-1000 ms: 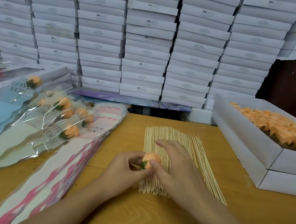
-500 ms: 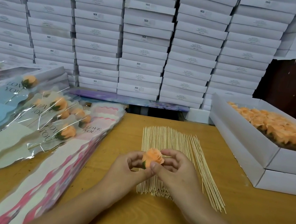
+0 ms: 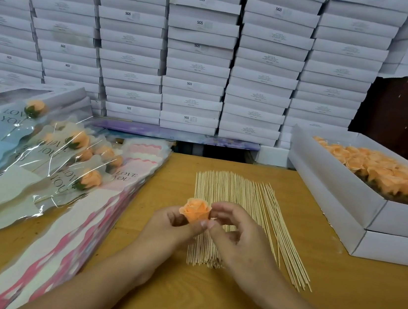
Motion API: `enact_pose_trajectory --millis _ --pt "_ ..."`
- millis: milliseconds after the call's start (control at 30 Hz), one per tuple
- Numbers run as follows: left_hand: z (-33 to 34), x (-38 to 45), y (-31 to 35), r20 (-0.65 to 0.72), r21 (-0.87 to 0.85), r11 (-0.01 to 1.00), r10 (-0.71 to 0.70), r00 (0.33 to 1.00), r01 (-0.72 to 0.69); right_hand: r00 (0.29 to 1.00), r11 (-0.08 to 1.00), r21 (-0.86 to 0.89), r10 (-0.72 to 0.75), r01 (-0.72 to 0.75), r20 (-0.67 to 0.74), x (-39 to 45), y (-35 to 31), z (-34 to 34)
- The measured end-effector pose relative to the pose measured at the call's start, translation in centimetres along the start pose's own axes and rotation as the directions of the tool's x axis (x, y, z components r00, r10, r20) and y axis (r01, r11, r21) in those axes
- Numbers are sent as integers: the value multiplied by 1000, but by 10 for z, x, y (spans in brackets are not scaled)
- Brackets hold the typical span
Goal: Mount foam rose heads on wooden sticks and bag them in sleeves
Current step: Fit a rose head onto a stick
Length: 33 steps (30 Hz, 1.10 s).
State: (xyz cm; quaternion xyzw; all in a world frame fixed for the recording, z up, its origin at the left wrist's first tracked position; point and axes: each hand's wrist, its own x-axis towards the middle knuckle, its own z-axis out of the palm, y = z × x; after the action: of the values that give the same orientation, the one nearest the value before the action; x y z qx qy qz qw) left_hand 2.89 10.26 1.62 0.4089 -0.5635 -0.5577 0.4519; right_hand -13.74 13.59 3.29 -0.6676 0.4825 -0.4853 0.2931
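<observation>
While both hands meet above the wooden sticks [image 3: 232,210], left hand [image 3: 169,230] pinches the orange foam rose head [image 3: 195,209], petals up; right hand [image 3: 236,239] fingertips touch its side, fingers curled. Left: clear sleeves [image 3: 49,160] printed "LOVE YOU". Far: white boxes [image 3: 198,50] marked "SGS".

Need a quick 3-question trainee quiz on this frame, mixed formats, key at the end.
1. True or false: the foam rose head between the left hand and right hand is orange.
2. Where do the loose rose heads sit? A) in the open white box on the right; B) on the wooden sticks; C) on the stacked boxes behind.
3. Fill in: the sleeves holding finished roses read "LOVE ___".

Key: 1 true; 2 A; 3 YOU.
</observation>
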Motion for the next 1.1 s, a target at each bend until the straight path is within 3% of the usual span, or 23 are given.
enact_pose_trajectory --millis 133,267,367,767,1100 --pt "-9 4 0 5 -214 973 -85 996 84 998 972 -235 -23 9 -60 23 10 -32" --pt "-13 8 0 -52 -267 958 -118 992 100 969 826 -509 183 -242 -165 40 43 -76" --pt "-14 8 0 -57 -250 963 -116 992 99 925 684 -632 348 -363 -154 44 63 -93" --pt "-13 8 0 -54 -222 969 -125 991 110 857 614 -632 487 -473 -168 57 68 -91" --pt "-12 6 3 -66 -212 970 -133 989 116 855 548 -664 412 -510 -316 62 75 -98"
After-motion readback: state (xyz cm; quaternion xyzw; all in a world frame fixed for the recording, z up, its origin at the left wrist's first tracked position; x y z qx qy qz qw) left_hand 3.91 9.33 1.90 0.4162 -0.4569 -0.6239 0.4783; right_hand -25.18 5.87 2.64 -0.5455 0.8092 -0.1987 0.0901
